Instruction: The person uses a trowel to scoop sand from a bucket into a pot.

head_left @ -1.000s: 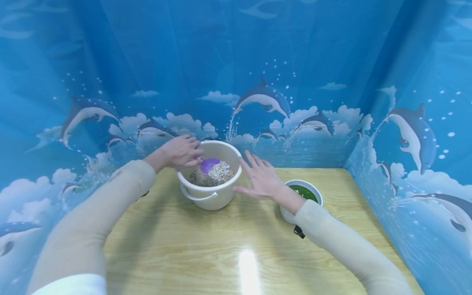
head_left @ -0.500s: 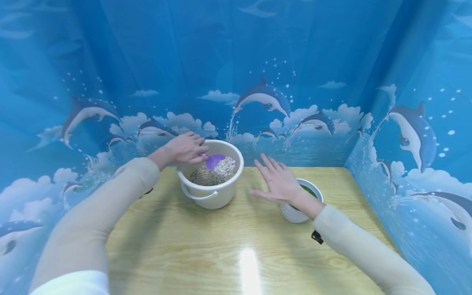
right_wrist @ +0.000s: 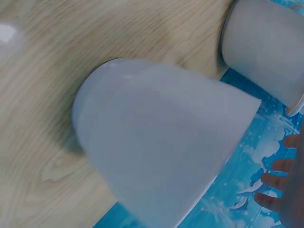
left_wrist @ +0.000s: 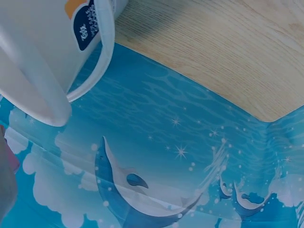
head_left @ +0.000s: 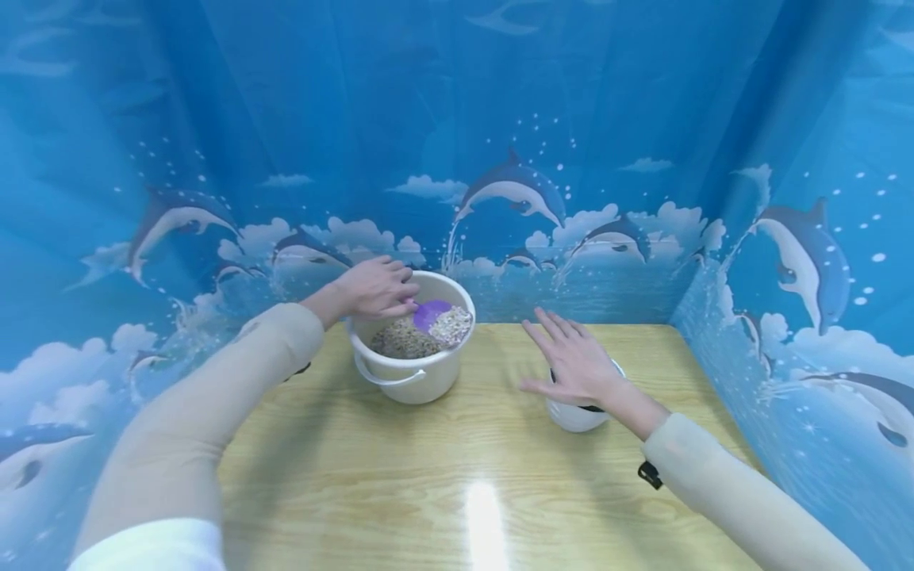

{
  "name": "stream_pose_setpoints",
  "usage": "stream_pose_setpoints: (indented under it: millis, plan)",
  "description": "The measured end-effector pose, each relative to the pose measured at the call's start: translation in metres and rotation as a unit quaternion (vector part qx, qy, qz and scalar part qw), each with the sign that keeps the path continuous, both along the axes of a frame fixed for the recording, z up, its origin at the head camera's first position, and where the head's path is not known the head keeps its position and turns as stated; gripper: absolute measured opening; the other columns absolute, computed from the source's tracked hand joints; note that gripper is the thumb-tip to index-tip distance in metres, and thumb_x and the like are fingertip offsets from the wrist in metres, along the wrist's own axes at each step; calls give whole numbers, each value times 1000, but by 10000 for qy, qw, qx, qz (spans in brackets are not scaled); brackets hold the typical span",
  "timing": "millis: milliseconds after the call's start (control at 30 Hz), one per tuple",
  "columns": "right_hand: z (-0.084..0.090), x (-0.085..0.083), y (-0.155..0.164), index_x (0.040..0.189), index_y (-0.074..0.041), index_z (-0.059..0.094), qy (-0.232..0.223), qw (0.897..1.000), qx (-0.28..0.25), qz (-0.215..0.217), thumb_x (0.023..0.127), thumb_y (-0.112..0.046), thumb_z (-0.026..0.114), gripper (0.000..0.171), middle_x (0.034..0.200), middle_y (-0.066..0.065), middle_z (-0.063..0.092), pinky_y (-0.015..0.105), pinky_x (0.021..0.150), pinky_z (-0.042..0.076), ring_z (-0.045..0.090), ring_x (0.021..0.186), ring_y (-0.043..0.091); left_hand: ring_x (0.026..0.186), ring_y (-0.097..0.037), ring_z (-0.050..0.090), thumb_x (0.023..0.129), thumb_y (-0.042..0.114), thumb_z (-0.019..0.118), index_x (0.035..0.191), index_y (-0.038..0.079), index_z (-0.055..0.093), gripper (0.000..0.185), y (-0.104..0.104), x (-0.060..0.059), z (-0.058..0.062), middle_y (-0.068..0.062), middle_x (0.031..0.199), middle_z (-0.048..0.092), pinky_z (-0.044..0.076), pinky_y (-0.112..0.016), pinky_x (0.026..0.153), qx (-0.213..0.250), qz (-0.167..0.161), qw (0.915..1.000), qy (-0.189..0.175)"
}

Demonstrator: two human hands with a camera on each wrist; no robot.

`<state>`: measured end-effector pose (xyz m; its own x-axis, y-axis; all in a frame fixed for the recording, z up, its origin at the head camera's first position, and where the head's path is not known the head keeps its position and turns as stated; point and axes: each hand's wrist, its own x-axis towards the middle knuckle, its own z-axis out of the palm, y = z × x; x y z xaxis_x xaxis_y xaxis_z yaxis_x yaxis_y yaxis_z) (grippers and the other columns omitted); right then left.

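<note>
My left hand [head_left: 378, 289] grips a purple scoop [head_left: 431, 313] by its handle, over the left rim of a cream bucket [head_left: 421, 385]. Pale flakes fill the scoop, near the bucket's right inner wall. Below it lies a brownish grain mix [head_left: 400, 341]. My right hand [head_left: 574, 365], fingers spread and holding nothing, overlaps a white pot [head_left: 577, 418] and hides most of its mouth. In the right wrist view the pot [right_wrist: 161, 133] fills the middle, with the right fingers [right_wrist: 275, 180] at the right edge. The left wrist view catches the bucket's rim and handle.
A pale wooden table [head_left: 400, 492] carries both containers. Its back and sides are closed in by a blue dolphin-print curtain [head_left: 428, 119] standing close behind the bucket. The bucket's handle [head_left: 389, 379] hangs down at its front.
My right hand has left the bucket's right side and moved right, over the white pot. My left hand has shifted slightly right, carrying the loaded scoop toward the bucket's right wall.
</note>
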<state>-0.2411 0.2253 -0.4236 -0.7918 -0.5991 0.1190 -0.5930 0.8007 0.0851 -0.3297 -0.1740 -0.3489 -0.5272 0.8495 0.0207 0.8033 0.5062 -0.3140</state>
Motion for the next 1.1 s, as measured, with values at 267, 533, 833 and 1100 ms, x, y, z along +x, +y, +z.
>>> stream_pose_setpoints:
  millis: [267,533,833,1100]
  plan:
    - [-11,5,24,166,-12,32,235,9997,-24,104,89,-76,62,104,172,21,31,63,121,37,39,155,44,90,-23,56,109,46,43,103,17,61,35,15,-2,-2,-6,96,62,48,-42,87,-132,121,9998,-98]
    - [-19,14,48,162,-10,39,267,9996,-66,0,88,-75,64,102,170,22,35,63,118,41,42,153,43,87,-21,54,109,47,41,101,18,61,37,30,-3,-5,-4,94,60,47,-40,85,-70,-10,10000,-52]
    - [-28,17,71,160,-8,41,280,9994,-188,-32,88,-74,65,100,167,24,39,65,116,41,44,150,46,87,-22,54,110,48,39,104,17,63,40,47,-3,-6,-5,95,61,46,-41,84,-52,-101,9999,7]
    - [-34,19,87,160,-9,40,369,9989,-277,-16,86,-71,68,100,164,26,42,65,113,44,47,147,47,105,-26,62,110,48,37,124,17,68,46,65,-4,-6,-9,111,68,51,-45,94,-42,-190,9996,-204]
